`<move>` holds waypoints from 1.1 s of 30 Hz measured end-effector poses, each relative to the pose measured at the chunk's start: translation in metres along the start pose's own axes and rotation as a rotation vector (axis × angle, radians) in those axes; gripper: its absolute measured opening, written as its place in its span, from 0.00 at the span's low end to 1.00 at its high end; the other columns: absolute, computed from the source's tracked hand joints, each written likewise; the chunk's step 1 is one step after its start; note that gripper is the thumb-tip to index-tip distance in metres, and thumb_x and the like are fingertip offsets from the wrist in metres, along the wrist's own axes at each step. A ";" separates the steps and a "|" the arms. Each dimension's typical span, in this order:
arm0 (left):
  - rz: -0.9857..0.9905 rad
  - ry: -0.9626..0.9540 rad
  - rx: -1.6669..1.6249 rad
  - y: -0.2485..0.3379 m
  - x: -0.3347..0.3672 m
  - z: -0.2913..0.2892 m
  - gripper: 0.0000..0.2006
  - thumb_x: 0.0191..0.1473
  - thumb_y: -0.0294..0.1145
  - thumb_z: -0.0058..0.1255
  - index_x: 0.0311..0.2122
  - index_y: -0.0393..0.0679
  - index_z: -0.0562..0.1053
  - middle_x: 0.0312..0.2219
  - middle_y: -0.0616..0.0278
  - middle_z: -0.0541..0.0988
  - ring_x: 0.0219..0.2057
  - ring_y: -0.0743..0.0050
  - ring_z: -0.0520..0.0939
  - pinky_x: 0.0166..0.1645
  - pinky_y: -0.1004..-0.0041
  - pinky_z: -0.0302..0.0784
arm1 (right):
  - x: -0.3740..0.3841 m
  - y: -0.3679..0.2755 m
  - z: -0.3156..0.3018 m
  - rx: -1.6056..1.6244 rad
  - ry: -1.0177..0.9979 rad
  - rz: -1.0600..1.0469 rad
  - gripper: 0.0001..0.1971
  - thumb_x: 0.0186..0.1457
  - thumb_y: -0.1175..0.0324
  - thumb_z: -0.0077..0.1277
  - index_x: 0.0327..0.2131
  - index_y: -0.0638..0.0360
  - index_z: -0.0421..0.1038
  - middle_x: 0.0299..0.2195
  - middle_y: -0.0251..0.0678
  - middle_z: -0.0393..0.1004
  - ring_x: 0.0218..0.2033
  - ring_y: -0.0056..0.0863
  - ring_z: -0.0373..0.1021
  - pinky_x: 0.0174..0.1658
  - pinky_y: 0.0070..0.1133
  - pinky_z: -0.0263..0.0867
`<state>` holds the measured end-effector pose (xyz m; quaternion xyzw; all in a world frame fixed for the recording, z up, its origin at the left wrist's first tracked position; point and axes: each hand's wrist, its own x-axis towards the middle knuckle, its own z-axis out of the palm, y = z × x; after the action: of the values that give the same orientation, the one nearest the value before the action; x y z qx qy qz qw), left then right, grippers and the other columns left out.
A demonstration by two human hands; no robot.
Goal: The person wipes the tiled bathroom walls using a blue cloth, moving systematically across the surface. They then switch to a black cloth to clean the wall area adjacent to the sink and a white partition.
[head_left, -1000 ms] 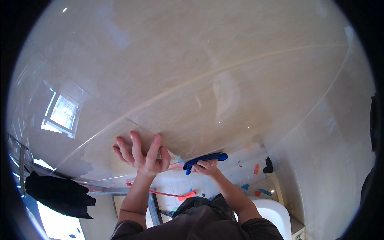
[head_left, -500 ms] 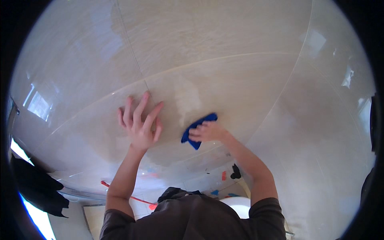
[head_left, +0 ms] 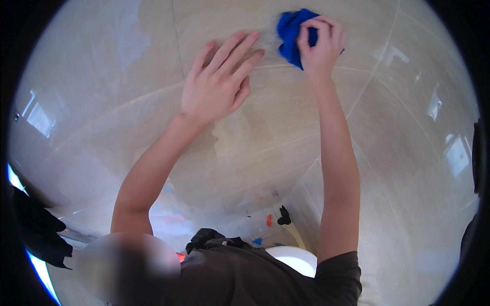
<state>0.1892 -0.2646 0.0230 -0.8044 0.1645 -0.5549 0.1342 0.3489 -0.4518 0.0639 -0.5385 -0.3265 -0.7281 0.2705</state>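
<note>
Against the glossy beige tiled wall (head_left: 265,112), my right hand (head_left: 325,43) presses a crumpled blue cloth (head_left: 291,34), its fingers curled over the fabric. The cloth bunches out to the left of the fingers, near the upper edge of the view. Lower and to the left, my left hand (head_left: 214,86) rests on the tiles with its fingers spread, holding nothing. A pale grout line runs between the two hands, just under the cloth.
Below on the floor are a white rounded basin-like object (head_left: 293,259), a small red piece (head_left: 269,220), a black item (head_left: 284,215) and blue bits (head_left: 258,241). Dark fabric (head_left: 38,229) hangs at the left. A wall corner (head_left: 348,116) runs along the right.
My right hand has carried the cloth up the wall and to the right. My left hand has also moved up and rightward, still spread on the tiles.
</note>
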 end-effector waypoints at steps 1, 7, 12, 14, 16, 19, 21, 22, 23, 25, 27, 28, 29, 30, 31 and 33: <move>-0.001 -0.002 0.026 0.001 -0.002 0.005 0.23 0.52 0.35 0.49 0.55 0.54 0.70 0.64 0.70 0.62 0.64 0.74 0.63 0.64 0.61 0.57 | -0.006 0.005 0.005 0.039 0.062 0.069 0.09 0.45 0.68 0.59 0.32 0.48 0.73 0.39 0.33 0.70 0.44 0.38 0.64 0.49 0.33 0.56; -0.058 -0.089 0.074 0.007 -0.010 0.013 0.29 0.52 0.37 0.49 0.62 0.61 0.65 0.65 0.74 0.60 0.65 0.73 0.61 0.66 0.55 0.53 | -0.088 -0.043 -0.006 0.078 0.004 0.219 0.08 0.47 0.67 0.56 0.34 0.51 0.71 0.40 0.41 0.67 0.46 0.41 0.62 0.51 0.36 0.54; -0.042 -0.022 0.085 0.009 -0.009 0.019 0.28 0.51 0.39 0.50 0.61 0.58 0.66 0.65 0.72 0.60 0.66 0.72 0.60 0.66 0.56 0.54 | -0.145 -0.059 -0.029 0.117 -0.120 0.080 0.10 0.46 0.65 0.56 0.34 0.47 0.70 0.39 0.37 0.68 0.43 0.38 0.63 0.47 0.35 0.55; -0.027 -0.013 0.045 0.007 -0.011 0.023 0.28 0.51 0.39 0.50 0.60 0.58 0.66 0.65 0.72 0.61 0.65 0.71 0.60 0.65 0.55 0.54 | -0.143 -0.044 -0.022 0.073 -0.116 0.051 0.12 0.40 0.63 0.58 0.32 0.42 0.71 0.37 0.31 0.70 0.39 0.36 0.65 0.42 0.34 0.56; -0.031 -0.096 0.061 0.015 -0.004 0.009 0.29 0.50 0.38 0.48 0.60 0.50 0.66 0.64 0.63 0.61 0.66 0.62 0.59 0.66 0.52 0.52 | -0.119 -0.022 -0.024 0.027 -0.114 -0.055 0.12 0.42 0.64 0.57 0.33 0.43 0.70 0.38 0.31 0.70 0.38 0.36 0.64 0.42 0.33 0.56; -0.072 -0.073 0.082 0.022 -0.005 0.014 0.29 0.50 0.38 0.47 0.60 0.48 0.67 0.64 0.61 0.62 0.66 0.58 0.60 0.66 0.50 0.52 | -0.073 0.001 -0.011 -0.067 -0.052 0.086 0.08 0.49 0.70 0.53 0.35 0.54 0.69 0.38 0.41 0.68 0.43 0.41 0.63 0.49 0.35 0.55; -0.088 -0.024 0.082 0.023 -0.006 0.023 0.28 0.50 0.38 0.48 0.60 0.49 0.68 0.64 0.61 0.62 0.66 0.58 0.60 0.65 0.50 0.52 | -0.035 0.005 -0.006 -0.026 0.039 0.213 0.06 0.52 0.72 0.50 0.34 0.59 0.68 0.35 0.44 0.65 0.39 0.42 0.64 0.45 0.34 0.58; -0.085 -0.007 0.085 0.024 -0.006 0.027 0.29 0.50 0.38 0.48 0.60 0.49 0.68 0.64 0.61 0.62 0.66 0.58 0.60 0.65 0.50 0.52 | -0.026 0.006 -0.004 -0.004 0.086 0.280 0.05 0.53 0.73 0.49 0.34 0.62 0.67 0.34 0.45 0.64 0.37 0.42 0.64 0.43 0.33 0.60; -0.083 0.012 0.084 0.025 -0.006 0.029 0.29 0.50 0.38 0.48 0.60 0.49 0.68 0.64 0.62 0.62 0.66 0.58 0.60 0.65 0.50 0.52 | -0.025 0.003 -0.004 0.003 0.116 0.306 0.05 0.53 0.73 0.49 0.34 0.61 0.67 0.34 0.45 0.64 0.38 0.43 0.64 0.43 0.33 0.60; -0.091 -0.042 0.071 0.028 -0.004 0.023 0.29 0.50 0.38 0.48 0.59 0.49 0.68 0.64 0.62 0.63 0.66 0.58 0.60 0.65 0.50 0.52 | -0.028 -0.011 -0.004 0.021 0.177 0.359 0.05 0.52 0.73 0.49 0.34 0.61 0.67 0.34 0.46 0.64 0.38 0.44 0.64 0.43 0.33 0.60; -0.098 -0.058 0.074 0.029 -0.004 0.020 0.28 0.50 0.38 0.48 0.59 0.49 0.69 0.64 0.62 0.63 0.66 0.58 0.60 0.66 0.50 0.51 | -0.060 -0.023 -0.006 -0.027 0.113 0.295 0.06 0.51 0.71 0.50 0.34 0.57 0.67 0.36 0.44 0.66 0.42 0.42 0.63 0.47 0.35 0.56; -0.102 -0.045 0.077 0.030 -0.004 0.022 0.28 0.50 0.39 0.48 0.58 0.48 0.69 0.64 0.61 0.63 0.66 0.58 0.60 0.66 0.51 0.51 | -0.081 -0.029 -0.008 -0.053 0.086 0.258 0.07 0.51 0.71 0.51 0.35 0.56 0.68 0.37 0.44 0.67 0.44 0.42 0.62 0.49 0.35 0.55; -0.104 -0.031 0.077 0.031 -0.005 0.024 0.28 0.50 0.39 0.48 0.58 0.48 0.69 0.64 0.61 0.63 0.66 0.58 0.60 0.66 0.51 0.50 | -0.098 -0.037 -0.011 -0.030 0.067 0.262 0.08 0.49 0.70 0.51 0.35 0.53 0.68 0.38 0.43 0.66 0.42 0.42 0.61 0.46 0.34 0.55; -0.113 -0.038 0.108 0.032 -0.006 0.024 0.29 0.50 0.39 0.50 0.60 0.53 0.68 0.64 0.65 0.62 0.66 0.59 0.60 0.66 0.51 0.52 | -0.114 -0.045 -0.015 -0.008 0.048 0.269 0.09 0.47 0.70 0.51 0.35 0.51 0.68 0.39 0.42 0.65 0.41 0.42 0.60 0.44 0.33 0.55; -0.123 -0.046 0.133 0.034 -0.007 0.024 0.30 0.49 0.40 0.51 0.61 0.57 0.66 0.65 0.68 0.61 0.66 0.61 0.60 0.65 0.51 0.53 | -0.127 -0.052 -0.019 0.017 0.040 0.280 0.09 0.47 0.70 0.51 0.34 0.51 0.68 0.39 0.41 0.65 0.40 0.41 0.60 0.44 0.33 0.55; -0.128 -0.042 0.147 0.031 -0.009 0.024 0.31 0.49 0.40 0.52 0.62 0.61 0.65 0.65 0.72 0.60 0.66 0.65 0.60 0.65 0.52 0.54 | -0.139 -0.064 -0.022 0.078 0.019 0.302 0.08 0.47 0.69 0.51 0.34 0.50 0.68 0.38 0.39 0.66 0.38 0.39 0.60 0.43 0.32 0.55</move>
<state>0.2050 -0.2880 -0.0057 -0.8128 0.0686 -0.5558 0.1605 0.3260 -0.4214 -0.0863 -0.5636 -0.2672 -0.6712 0.4006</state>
